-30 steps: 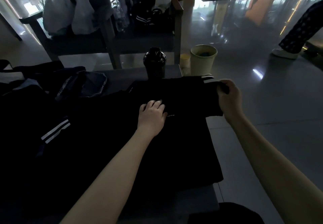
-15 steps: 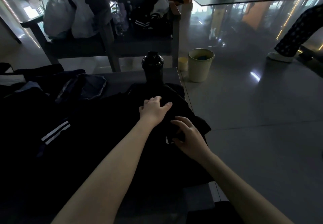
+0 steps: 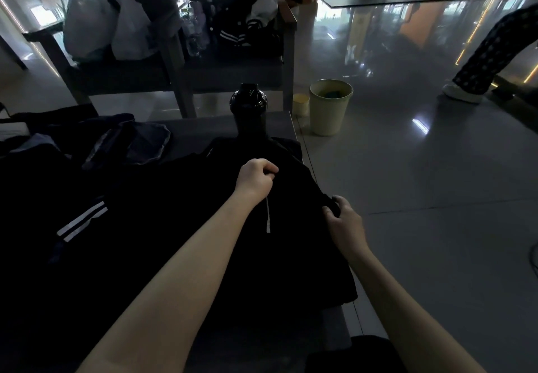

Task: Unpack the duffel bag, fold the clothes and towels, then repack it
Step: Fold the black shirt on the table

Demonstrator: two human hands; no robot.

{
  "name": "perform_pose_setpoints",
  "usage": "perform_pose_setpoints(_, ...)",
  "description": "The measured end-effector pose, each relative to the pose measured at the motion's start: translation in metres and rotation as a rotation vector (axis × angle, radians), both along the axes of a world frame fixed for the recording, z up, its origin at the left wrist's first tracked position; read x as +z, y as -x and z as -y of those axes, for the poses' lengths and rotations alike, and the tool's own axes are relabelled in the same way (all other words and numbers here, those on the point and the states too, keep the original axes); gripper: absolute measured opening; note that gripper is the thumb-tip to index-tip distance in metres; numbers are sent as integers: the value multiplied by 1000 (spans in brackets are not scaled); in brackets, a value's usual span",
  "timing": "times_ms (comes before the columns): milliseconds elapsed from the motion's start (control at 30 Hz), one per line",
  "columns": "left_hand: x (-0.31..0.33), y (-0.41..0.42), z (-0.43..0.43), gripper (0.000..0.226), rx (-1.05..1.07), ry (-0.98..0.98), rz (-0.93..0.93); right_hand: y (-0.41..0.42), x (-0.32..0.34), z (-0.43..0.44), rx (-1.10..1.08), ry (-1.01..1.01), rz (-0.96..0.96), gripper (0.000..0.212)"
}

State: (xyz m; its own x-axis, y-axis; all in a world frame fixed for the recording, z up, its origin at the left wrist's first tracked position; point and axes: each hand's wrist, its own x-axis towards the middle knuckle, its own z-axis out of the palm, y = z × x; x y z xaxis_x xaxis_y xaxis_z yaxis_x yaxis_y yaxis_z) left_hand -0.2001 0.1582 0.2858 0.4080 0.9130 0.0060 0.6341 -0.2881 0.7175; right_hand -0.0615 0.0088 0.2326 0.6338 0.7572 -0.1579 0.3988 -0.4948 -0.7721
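Pinching black garment (image 3: 291, 244): left hand (image 3: 254, 179) mid-cloth, right hand (image 3: 345, 221) edge.

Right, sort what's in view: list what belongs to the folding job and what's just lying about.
Part of the job:
- black garment being folded
- striped garment to its left
- heap of clothes at the back left

Just lying about:
- black shaker bottle
- pale bin
- yellow cup beside it
- plastic bags on the bench
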Motion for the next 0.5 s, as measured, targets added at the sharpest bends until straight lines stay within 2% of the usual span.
perform_pose_setpoints(100, 13, -5, -6, 30, -11, -5, 102, 0, 6, 1, -84, -160, -42, 19)
perform_pose_setpoints(200, 31, -12, -14, 37, -37, -35, 147, 3, 18, 3, -101, -308, -149, 18)
perform_pose_setpoints(267, 40, -16, -21, 47, -91, -16, 94, 9, 20, 3, -108, -349, -216, 21)
perform_pose_setpoints(400, 36, -18, -26, 70, -215, -8, -205, 24, 15, 7, -72, -229, -296, 22)
perform_pose_setpoints(500, 22, -18, -25, 63, -147, 26, -278, 33, 10, 11, -10, -120, -196, 26)
